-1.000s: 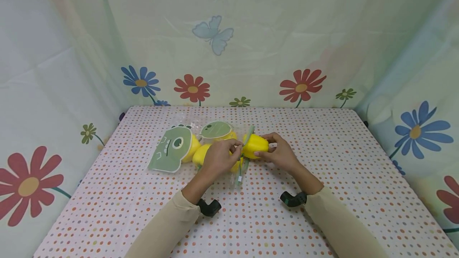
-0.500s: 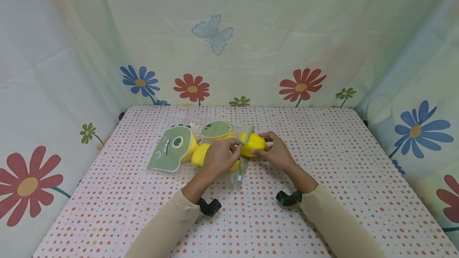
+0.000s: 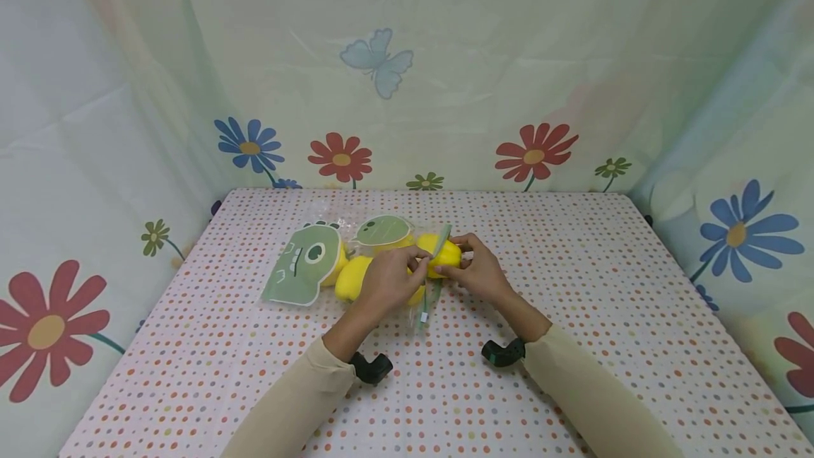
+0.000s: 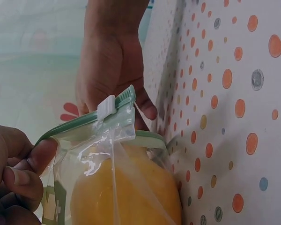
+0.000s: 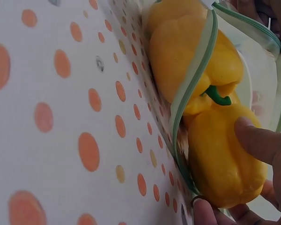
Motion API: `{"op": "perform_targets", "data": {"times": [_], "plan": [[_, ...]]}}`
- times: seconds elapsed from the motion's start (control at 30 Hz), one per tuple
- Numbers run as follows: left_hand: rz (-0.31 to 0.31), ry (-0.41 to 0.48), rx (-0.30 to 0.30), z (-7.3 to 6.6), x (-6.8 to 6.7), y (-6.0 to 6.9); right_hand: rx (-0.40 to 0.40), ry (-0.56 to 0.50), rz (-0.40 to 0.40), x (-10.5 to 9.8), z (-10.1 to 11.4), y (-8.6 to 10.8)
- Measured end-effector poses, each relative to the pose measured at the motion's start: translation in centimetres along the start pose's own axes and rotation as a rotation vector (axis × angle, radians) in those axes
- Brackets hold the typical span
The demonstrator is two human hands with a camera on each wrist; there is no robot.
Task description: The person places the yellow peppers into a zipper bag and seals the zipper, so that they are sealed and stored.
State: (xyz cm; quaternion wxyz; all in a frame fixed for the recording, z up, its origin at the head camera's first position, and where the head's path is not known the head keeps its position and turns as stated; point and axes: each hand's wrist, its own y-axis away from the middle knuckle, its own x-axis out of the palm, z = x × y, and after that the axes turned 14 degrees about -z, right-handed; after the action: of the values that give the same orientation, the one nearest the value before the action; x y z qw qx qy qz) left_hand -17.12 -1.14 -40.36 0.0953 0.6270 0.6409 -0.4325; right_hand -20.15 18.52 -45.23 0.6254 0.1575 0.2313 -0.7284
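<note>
A clear slider zip bag (image 3: 289, 281) with green dinosaur prints lies on its side on the table, its mouth to the right. Several yellow bell peppers (image 3: 351, 278) are inside. My left hand (image 3: 389, 277) pinches the upper edge of the green-rimmed mouth and holds it raised. The white slider (image 4: 106, 108) sits at one end of the rim. My right hand (image 3: 485, 273) grips another yellow bell pepper (image 5: 225, 161) in the mouth, thumb on top and fingers at its end and underneath. The left hand hides part of the bag in the head view.
The table (image 3: 572, 267) has a white cloth with coloured dots. Floral curtains (image 3: 445, 90) hang behind it and at both sides. Black wrist devices (image 3: 372, 368) are on both forearms.
My right hand has moved left, pushing the yellow bell pepper farther through the mouth of the bag. The peppers inside have shifted slightly left. The left hand keeps its pinch in place.
</note>
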Motion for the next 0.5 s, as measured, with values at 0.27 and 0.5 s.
{"op": "perform_targets", "data": {"times": [0.27, 0.5], "plan": [[0.002, 0.0, -0.004, -0.1, -0.13, 0.05, 0.0, 0.044, 0.003, -0.16, 0.28, 0.17], [-0.001, 0.002, -0.006, -0.05, -0.13, 0.04, -0.017, 0.078, 0.023, -0.73, 0.13, 0.46]]}}
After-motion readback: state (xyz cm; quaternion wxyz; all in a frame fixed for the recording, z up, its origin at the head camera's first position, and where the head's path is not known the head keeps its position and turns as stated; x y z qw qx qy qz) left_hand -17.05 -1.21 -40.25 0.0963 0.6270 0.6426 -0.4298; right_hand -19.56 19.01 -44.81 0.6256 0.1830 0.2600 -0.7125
